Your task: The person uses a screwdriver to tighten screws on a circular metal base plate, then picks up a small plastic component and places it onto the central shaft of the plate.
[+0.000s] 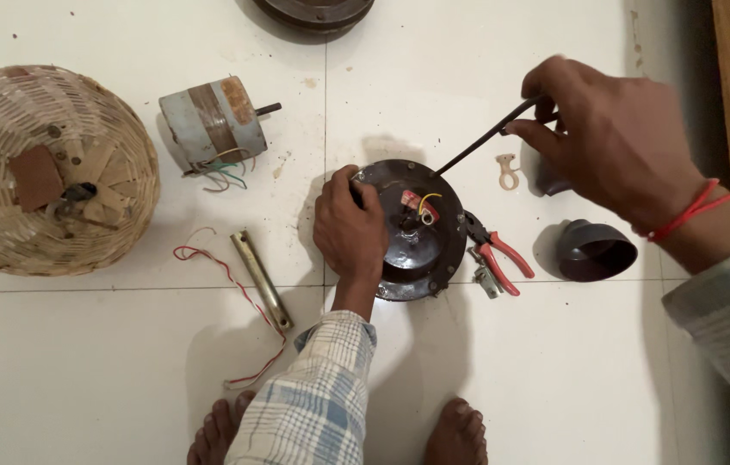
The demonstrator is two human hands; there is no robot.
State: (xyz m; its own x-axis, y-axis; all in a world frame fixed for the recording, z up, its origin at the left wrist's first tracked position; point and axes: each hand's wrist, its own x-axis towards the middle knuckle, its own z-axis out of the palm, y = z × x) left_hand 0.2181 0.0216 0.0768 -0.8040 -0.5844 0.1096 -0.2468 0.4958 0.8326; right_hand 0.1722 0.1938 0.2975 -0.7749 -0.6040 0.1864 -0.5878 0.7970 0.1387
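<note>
**Hands on a dark motor housing, white tiled floor**

Nearest the camera, 2 bare feet rest on the white tiled floor at 6 o'clock. Just above them a checked sleeve leads up to the left hand, which is closed around the left rim of the round, dark metal motor housing near the middle of the view. The housing lies flat on the floor, with a small cluster of red and yellow wires showing at its centre.

At 3 o'clock of the housing, touching its edge, lie red-handled pliers. Further out at 3 o'clock sits a dark, cup-shaped plastic cover, well apart from the housing. At 9 o'clock of the housing a short brass-coloured metal tube lies on the floor, with a thin red and white wire curling beside it.

The right hand, a red thread at its wrist, hovers at 2 o'clock with its fingers pinched on the upper end of a thin black rod; the rod slants down to the housing's upper rim. A small pale plastic clip lies just under the rod.

Further away, at 10 o'clock, a grey cylindrical motor with a rusty band lies on its side, coloured wires trailing from it. At 9 o'clock on the far left sits an upturned woven cane basket. At 12 o'clock, the edge of another dark round part is cut off by the frame.
</note>
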